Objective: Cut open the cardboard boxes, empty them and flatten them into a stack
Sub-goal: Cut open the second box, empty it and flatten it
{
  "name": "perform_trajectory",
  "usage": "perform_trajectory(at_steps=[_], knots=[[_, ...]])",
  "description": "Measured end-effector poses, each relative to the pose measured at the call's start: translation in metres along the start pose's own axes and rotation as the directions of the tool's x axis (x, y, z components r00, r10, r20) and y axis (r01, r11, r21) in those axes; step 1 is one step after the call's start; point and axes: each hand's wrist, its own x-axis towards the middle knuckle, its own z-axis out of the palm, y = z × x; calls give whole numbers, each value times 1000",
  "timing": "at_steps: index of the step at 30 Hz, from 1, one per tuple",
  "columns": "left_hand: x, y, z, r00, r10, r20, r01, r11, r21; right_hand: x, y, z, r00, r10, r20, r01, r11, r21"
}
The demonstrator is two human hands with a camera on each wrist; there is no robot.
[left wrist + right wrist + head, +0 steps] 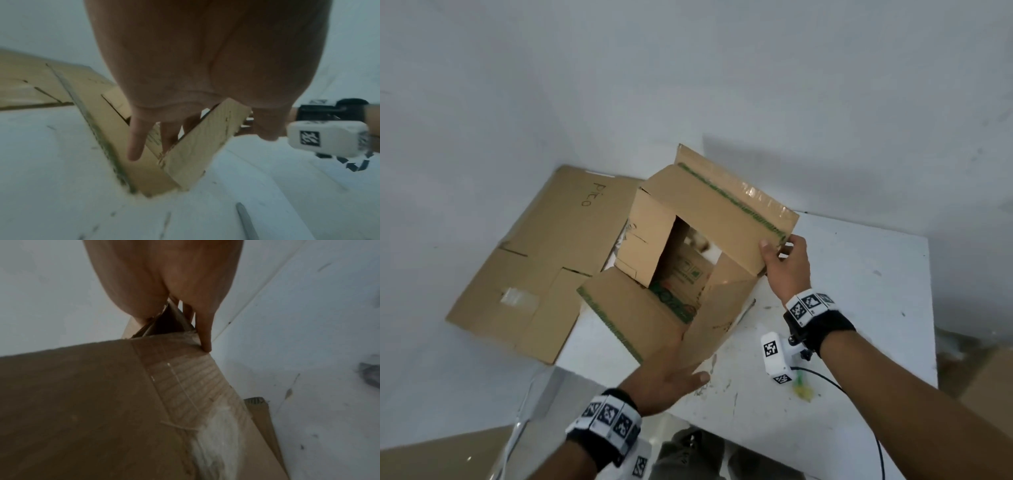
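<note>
we are standing over a white surface (842, 394) with an open cardboard box (674, 260) resting on it, tilted so its mouth is facing up toward us, its flaps standing out on all sides. our right hand (787, 263) is gripping the far-right flap (722, 212) at its corner — the thumb is lying on the inner face and the fingers (205, 331) are curling round the outer edge, so the cardboard is being pinched between them. a strip of clear tape and a green printed line are running along that flap's edge. our left hand (671, 380) is lying against the near-right flap (709, 315) with the fingers (135, 139) straight and spread; it is pressing the cardboard rather than closing round it, and the thumb is sticking out to the right over the surface. inside the box we are seeing green printing on an inner wall, though what else is lying in there is too dim to tell.

to the left of the box, a flattened cardboard box (534, 260) is lying flat, its near end overhanging the surface's left edge, with "pico" handwritten near its far end and a patch of tape near its near end. the open box is just beside it, overlapping its right edge. a white wall (688, 68) is rising behind everything.
</note>
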Motion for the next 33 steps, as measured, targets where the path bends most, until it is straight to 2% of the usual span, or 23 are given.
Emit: perform_trajectory(at_steps=[4, 6, 9, 11, 13, 15, 18, 21, 23, 25, 27, 29, 32, 33], knots=[[-1, 3, 38, 997, 72, -11, -72, 997, -3, -20, -21, 19, 988, -156, -2, 156, 988, -4], [8, 7, 51, 995, 64, -75, -67, 997, -45, -31, -30, 30, 979, -193, 58, 195, 981, -20], [29, -1, 55, 990, 40, -132, -50, 996, -68, -42, -34, 41, 941, -218, 260, 250, 963, -97], [38, -3, 55, 988, 52, -146, -61, 997, -56, -48, -36, 40, 895, -173, 411, 255, 955, -153], [46, -1, 51, 969, 70, -239, -85, 995, -53, -52, -44, 33, 842, -138, 521, 278, 939, -200], [54, 5, 42, 926, 70, -372, -89, 995, -34, -55, -55, 24, 793, -114, 598, 318, 915, -248], [68, 18, 23, 899, 13, -439, 8, 999, 46, -56, -62, 15, 724, -82, 685, 425, 835, -349], [80, 22, 13, 893, -41, -447, 92, 991, 93, -55, -56, 15, 682, -90, 726, 573, 683, -454], [82, 25, 14, 883, -61, -465, 157, 973, 170, -50, -50, 20, 686, -109, 719, 627, 590, -509], [84, 28, 14, 874, -66, -482, 168, 971, 171, -45, -47, 26, 693, -127, 710, 637, 570, -520], [82, 34, 13, 881, -87, -465, 175, 973, 148, -45, -47, 32, 693, -138, 707, 615, 625, -480], [88, 30, 8, 870, -90, -485, 213, 955, 205, -47, -46, 36, 700, -161, 696, 592, 676, -439], [91, 27, 1, 900, -126, -417, 256, 927, 275, -48, -43, 40, 724, -204, 659, 575, 706, -413], [92, 26, -4, 897, -112, -427, 220, 952, 212, -48, -42, 43, 738, -212, 640, 561, 721, -408]])
